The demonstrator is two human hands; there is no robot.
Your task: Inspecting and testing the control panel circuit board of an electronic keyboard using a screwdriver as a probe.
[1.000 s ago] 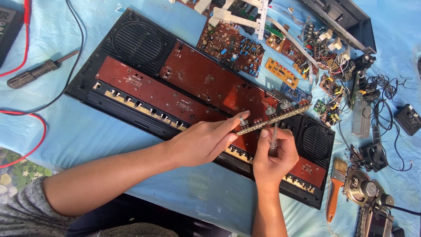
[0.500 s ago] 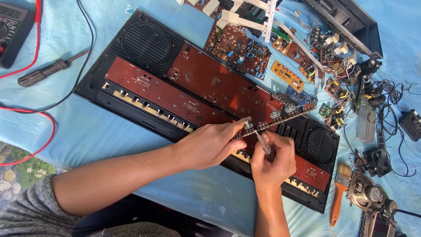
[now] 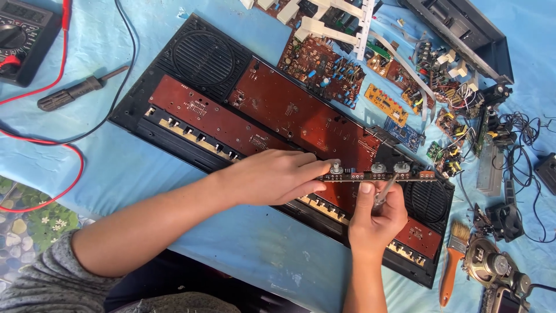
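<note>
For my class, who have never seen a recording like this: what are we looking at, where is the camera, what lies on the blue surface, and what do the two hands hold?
There is no machine here: a person works with two bare hands, and the single camera sits on their head, looking down. The left hand pinches one end of a narrow strip circuit board that carries round knobs. The right hand grips a slim metal tool, probably a screwdriver, with its tip up against that strip. Beneath them, on a blue cloth, lies an opened black keyboard case with reddish-brown boards and round speaker grilles. Around it lie a multimeter with red and black leads, a black-handled screwdriver, loose circuit boards, tangled wires and an orange-handled brush.
</note>
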